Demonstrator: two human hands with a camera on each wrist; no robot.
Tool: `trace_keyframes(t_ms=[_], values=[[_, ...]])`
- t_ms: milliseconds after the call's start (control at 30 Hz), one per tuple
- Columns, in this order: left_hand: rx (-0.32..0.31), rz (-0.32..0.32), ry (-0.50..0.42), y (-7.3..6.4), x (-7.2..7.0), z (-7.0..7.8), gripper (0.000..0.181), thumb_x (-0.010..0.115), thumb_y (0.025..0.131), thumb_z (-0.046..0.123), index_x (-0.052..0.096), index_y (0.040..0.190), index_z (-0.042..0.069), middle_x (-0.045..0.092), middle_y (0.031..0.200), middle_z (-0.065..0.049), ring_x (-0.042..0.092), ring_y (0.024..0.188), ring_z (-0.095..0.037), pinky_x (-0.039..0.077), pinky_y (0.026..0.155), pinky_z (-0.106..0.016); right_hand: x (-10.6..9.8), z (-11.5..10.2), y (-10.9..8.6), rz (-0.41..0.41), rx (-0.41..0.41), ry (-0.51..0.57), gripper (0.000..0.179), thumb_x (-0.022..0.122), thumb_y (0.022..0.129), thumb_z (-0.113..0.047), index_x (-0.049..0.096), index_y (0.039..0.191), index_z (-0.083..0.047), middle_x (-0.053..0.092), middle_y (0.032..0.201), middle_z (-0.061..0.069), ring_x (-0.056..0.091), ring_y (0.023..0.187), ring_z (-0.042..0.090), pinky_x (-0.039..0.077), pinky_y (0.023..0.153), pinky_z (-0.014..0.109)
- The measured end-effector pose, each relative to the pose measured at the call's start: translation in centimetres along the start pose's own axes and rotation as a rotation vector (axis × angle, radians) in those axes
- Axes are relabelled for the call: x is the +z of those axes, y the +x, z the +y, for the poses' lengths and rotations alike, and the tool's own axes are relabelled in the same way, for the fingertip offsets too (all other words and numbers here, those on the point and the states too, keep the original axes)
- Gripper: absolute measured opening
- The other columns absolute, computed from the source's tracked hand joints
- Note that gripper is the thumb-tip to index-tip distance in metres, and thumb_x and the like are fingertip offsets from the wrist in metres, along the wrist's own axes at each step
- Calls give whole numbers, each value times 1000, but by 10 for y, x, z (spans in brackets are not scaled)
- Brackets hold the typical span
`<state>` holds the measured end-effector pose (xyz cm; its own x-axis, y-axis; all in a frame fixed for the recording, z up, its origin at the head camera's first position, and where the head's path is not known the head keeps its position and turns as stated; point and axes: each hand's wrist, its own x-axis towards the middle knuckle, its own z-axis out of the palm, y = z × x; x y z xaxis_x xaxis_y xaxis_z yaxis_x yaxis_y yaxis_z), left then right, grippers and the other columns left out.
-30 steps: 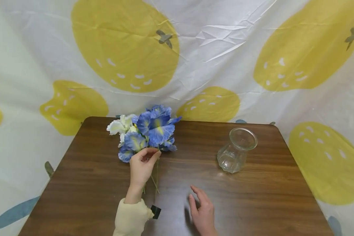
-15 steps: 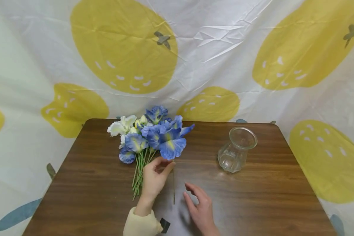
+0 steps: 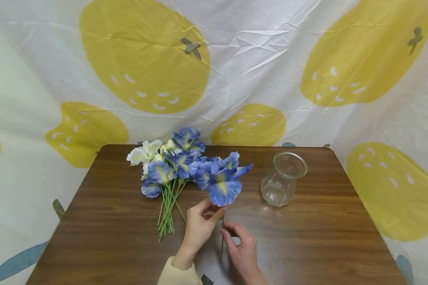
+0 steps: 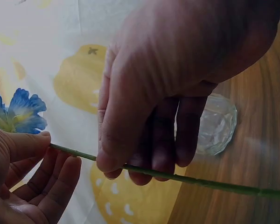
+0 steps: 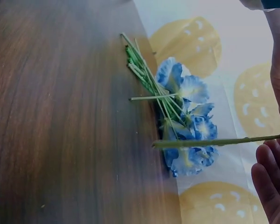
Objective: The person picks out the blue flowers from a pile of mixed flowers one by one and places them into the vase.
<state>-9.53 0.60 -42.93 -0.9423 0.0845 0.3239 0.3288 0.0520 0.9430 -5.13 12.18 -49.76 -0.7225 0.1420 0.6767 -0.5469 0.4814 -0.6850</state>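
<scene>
In the head view my left hand (image 3: 199, 226) pinches a blue iris (image 3: 224, 185) with a yellow-streaked centre, close under its bloom. My right hand (image 3: 245, 248) has thumb and forefinger on the same stem, lower down. The left wrist view shows both hands pinching the thin green stem (image 4: 214, 184), the left one nearer the petals. Seen from the right wrist, the cut end of the stem (image 5: 157, 144) sticks out free. A bunch of blue irises (image 3: 161, 172) with green stems lies to the left, with white flowers (image 3: 142, 152) among it.
A clear glass vase (image 3: 277, 190) stands upright at the right of the brown wooden table (image 3: 317, 237). Behind the table hangs a white cloth (image 3: 249, 79) printed with yellow fruit.
My left hand has drawn the blue iris out of the bunch, rightward and nearer to me. My right hand, apart from it before, now pinches its stem.
</scene>
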Motion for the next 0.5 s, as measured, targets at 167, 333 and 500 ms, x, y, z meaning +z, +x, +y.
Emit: trace_keyframes(t_ms=[167,333,500], values=[[2,-19,-34,-4,3,-8,13,73,76,-4,67,88,-3,68,78,-15,64,72,-14,56,61,-27,-5,-21,12,38,2,-38,22,71,66,20,65,78,2,65,69,9,61,56,15,49,54,16],[-10,-55,-68,-3,2,-11,15,71,78,-5,64,92,-6,67,83,-18,65,76,-14,56,66,-28,-12,-24,22,90,-5,-64,23,70,64,23,64,77,5,65,66,12,61,56,14,50,53,18],[-46,-19,-53,-4,-10,-16,12,70,80,-4,66,92,-5,67,86,-18,65,76,-16,55,67,-24,-26,3,35,179,-13,-49,21,70,65,22,65,76,5,65,66,11,61,59,9,50,55,16]])
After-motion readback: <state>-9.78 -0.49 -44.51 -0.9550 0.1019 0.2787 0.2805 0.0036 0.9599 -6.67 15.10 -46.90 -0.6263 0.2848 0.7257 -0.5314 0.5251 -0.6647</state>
